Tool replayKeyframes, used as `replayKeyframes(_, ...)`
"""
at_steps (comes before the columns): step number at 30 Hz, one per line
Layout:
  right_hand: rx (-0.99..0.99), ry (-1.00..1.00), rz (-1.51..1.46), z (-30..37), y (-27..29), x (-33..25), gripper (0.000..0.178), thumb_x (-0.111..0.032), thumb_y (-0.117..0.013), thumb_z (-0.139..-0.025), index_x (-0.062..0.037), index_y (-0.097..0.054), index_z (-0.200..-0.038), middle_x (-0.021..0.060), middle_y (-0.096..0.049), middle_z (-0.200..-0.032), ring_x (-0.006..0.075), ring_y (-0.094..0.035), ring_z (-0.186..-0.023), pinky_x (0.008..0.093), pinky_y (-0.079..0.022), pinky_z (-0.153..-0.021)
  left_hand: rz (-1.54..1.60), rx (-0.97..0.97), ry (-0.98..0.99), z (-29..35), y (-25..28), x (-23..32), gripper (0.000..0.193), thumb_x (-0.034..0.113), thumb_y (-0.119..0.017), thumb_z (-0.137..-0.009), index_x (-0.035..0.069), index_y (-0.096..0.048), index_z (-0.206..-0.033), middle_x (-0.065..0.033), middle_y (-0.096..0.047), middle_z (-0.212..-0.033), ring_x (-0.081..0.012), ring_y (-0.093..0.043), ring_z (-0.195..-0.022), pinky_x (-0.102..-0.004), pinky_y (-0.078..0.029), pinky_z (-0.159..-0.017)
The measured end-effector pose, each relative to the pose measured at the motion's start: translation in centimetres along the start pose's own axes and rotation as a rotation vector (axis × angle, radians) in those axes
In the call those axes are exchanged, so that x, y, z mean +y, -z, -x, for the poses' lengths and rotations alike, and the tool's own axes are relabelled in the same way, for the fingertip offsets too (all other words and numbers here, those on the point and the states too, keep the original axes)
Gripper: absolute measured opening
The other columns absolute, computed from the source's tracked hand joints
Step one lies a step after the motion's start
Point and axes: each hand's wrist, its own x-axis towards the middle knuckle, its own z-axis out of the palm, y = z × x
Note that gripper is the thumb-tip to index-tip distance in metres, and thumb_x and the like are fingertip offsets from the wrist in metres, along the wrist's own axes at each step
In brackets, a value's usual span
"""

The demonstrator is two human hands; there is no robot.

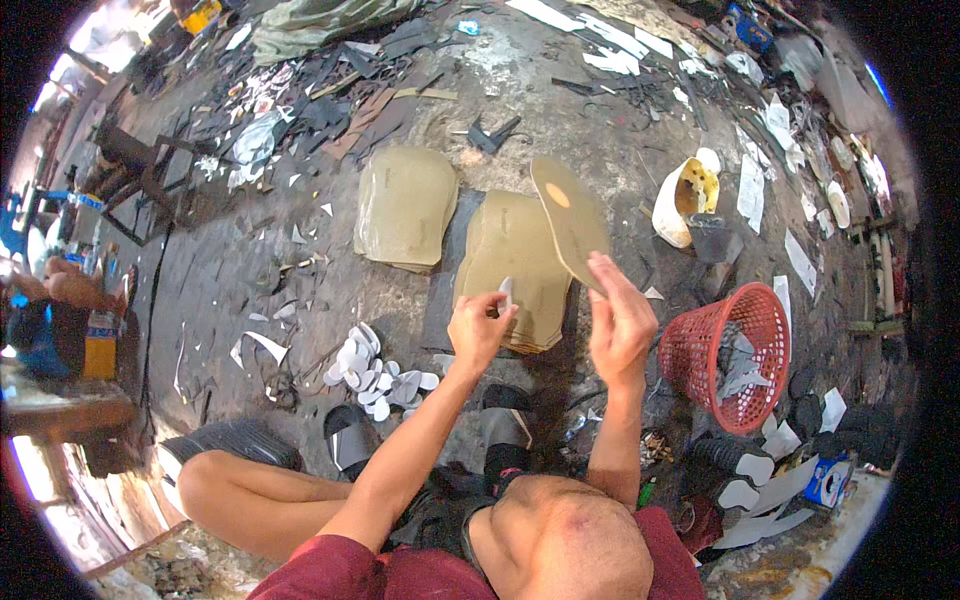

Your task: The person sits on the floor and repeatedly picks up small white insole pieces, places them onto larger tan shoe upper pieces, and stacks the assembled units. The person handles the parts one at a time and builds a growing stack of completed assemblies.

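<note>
Khaki insole [574,216], probably light and bendy, suits an edge hold: the right hand [620,322] pinches its lower end, the left hand [482,326] a small grey pad [506,290].

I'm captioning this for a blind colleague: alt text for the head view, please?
A person's right hand holds a tan insole-shaped piece by a tan stack; the left hand pinches a small pale piece. Scraps litter the floor.

Basket [690,345] (scraps [738,368] inside) lies right of the two insole stacks [512,240]
</note>
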Motion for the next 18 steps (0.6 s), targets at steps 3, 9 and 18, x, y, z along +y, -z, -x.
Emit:
replayKeyframes(3, -0.214, 0.076, 0.248, 0.9, -1.4, -1.2, 0.041, -0.01, -0.065, -0.09, -0.012, -0.065, -0.131, 0.0064, -0.067, -0.133, 0.0251, -0.064, -0.122, 0.0417, -0.051, -0.099, -0.243, 0.148, -0.375, 0.5, -0.4, -0.4, 0.019, 0.026, -0.081, -0.08, 0.013, -0.075, -0.092, -0.0065, -0.062, -0.087, -0.0307, -0.058, -0.083, -0.0427, -0.046, -0.076)
replayKeyframes(9, -0.386, 0.1, 0.272, 5.8, -8.0, -0.6, 0.04, -0.019, -0.067, -0.089, -0.0121, -0.065, -0.128, 0.0088, -0.069, -0.126, 0.0243, -0.065, -0.115, 0.0435, -0.053, -0.091, -0.403, -0.106, -0.493, 0.2, 1.8, -3.3, 0.022, 0.03, -0.077, -0.079, 0.011, -0.075, -0.091, -0.0084, -0.057, -0.102, -0.0293, -0.053, -0.096, -0.0434, -0.041, -0.083)
replayKeyframes(18, -0.462, -0.171, 0.214, 2.9, -6.7, 1.1, 0.036, -0.017, -0.062, -0.09, -0.0118, -0.064, -0.125, 0.0128, -0.073, -0.09, 0.0339, -0.071, -0.081, 0.0464, -0.057, -0.072, -0.245, -0.19, -0.435, -0.6, 2.1, -3.6, 0.028, 0.027, -0.072, -0.083, 0.023, -0.079, -0.11, -0.0078, -0.058, -0.099, -0.0287, -0.054, -0.095, -0.0421, -0.042, -0.08)
